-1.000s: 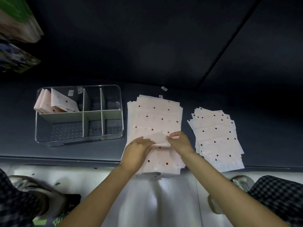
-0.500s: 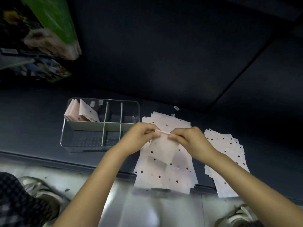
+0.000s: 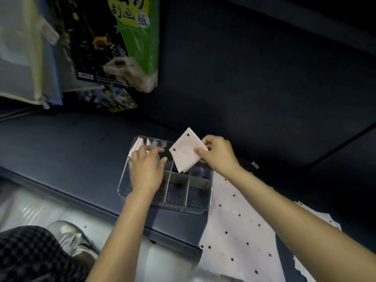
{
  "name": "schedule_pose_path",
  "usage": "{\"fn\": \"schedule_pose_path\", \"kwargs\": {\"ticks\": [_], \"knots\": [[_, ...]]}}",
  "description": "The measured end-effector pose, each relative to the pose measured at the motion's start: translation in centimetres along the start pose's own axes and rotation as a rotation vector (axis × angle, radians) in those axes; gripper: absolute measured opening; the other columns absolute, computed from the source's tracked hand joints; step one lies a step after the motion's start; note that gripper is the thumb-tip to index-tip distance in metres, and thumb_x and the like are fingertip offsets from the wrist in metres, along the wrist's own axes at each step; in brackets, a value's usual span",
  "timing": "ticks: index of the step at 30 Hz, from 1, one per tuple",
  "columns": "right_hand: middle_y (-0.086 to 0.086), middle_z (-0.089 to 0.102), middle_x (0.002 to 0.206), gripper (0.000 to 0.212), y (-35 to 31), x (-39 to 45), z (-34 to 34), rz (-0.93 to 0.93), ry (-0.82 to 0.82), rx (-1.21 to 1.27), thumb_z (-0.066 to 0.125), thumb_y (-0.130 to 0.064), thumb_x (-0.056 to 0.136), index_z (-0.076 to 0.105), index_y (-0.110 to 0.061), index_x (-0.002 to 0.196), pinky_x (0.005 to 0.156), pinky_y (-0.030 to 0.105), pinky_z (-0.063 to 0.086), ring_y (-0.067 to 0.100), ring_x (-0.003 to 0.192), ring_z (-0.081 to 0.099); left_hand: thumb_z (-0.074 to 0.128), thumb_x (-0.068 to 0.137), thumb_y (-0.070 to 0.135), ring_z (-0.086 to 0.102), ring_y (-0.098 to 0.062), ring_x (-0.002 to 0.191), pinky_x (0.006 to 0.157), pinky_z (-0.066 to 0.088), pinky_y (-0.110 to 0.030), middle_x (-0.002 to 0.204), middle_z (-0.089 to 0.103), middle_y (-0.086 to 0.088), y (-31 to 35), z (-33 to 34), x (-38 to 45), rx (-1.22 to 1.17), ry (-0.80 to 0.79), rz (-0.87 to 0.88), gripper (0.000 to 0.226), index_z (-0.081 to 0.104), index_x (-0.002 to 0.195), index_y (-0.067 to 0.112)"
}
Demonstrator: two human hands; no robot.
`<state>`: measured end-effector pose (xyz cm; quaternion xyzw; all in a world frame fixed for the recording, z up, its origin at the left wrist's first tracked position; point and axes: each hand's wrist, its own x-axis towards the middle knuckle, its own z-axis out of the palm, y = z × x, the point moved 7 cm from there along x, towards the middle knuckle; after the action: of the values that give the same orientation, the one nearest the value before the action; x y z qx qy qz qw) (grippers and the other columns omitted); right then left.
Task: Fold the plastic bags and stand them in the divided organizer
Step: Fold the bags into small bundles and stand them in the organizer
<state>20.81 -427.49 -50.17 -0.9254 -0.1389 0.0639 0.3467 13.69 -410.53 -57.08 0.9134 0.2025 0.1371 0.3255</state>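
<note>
Dark blue-grey shelf surface [image 3: 67, 151], dim light. We see our right hand [image 3: 218, 154] pinching a folded pale-pink plastic bag with dark red dots [image 3: 186, 152], held tilted in the air above the clear plastic divided organizer [image 3: 205, 208]. Our left hand [image 3: 145, 169], fingers loosely spread and holding nothing, hovers over the organizer's left side, just near the folded pink bags [image 3: 136, 147] already standing beyond its fingertips. Below the right forearm lies a flat stack of dotted bags [image 3: 240, 231].

One clear organizer [image 3: 203, 208], one folded bag [image 3: 186, 152] held, two flat bag stacks [image 3: 240, 231].
</note>
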Motion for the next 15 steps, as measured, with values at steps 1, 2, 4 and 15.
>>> {"fn": "schedule_pose_path", "kwargs": {"ticks": [1, 2, 4, 15], "knots": [[0.007, 0.069, 0.083, 0.010, -0.8, 1.0, 1.3, -0.018, 0.010, -0.041, 0.063, -0.014, 0.084, 0.058, -0.013, 0.074, 0.064, 0.040, 0.057, 0.021, 0.072, 0.067, 0.056, 0.091, 0.029, 0.037, -0.029, 0.118, 0.097, 0.036, -0.044, 0.129, 0.045, -0.008, -1.1, 0.1, 0.2, 0.091, 0.008, -0.032, 0.030, 0.059, 0.121, 0.024], [0.007, 0.069, 0.081, 0.008, -1.5, 1.8, 2.6, -0.040, 0.015, -0.098, 0.061, -0.014, 0.083, 0.058, -0.011, 0.076, 0.060, 0.037, 0.054, 0.023, 0.072, 0.066, 0.055, 0.092, 0.029, 0.034, -0.031, 0.117, 0.097, 0.034, -0.044, 0.131, 0.042, -0.010, -1.9, 0.3, 0.3, 0.142, -0.002, -0.062, 0.033, 0.057, 0.124, 0.024], [0.009, 0.066, 0.078, 0.007, -2.4, 3.0, 5.1, -0.079, 0.020, -0.220, 0.056, -0.014, 0.083, 0.057, -0.009, 0.078, 0.054, 0.031, 0.043, 0.027, 0.072, 0.062, 0.054, 0.092, 0.030, 0.032, -0.030, 0.117, 0.097, 0.032, -0.043, 0.132, 0.038, -0.008, -3.3, 1.1, 0.3, 0.193, -0.029, -0.092, 0.036, 0.054, 0.128, 0.024], [0.013, 0.066, 0.100, 0.019, -2.6, 5.4, 15.0, 0.106, -0.084, -0.238, 0.051, -0.018, 0.093, 0.063, -0.007, 0.102, 0.068, 0.030, 0.048, 0.029, 0.093, 0.064, 0.053, 0.093, 0.016, 0.032, -0.024, 0.117, 0.092, 0.027, -0.034, 0.141, 0.042, 0.005, -6.2, 0.3, 0.2, -0.020, 0.092, -0.116, 0.040, 0.052, 0.133, 0.020]]}}
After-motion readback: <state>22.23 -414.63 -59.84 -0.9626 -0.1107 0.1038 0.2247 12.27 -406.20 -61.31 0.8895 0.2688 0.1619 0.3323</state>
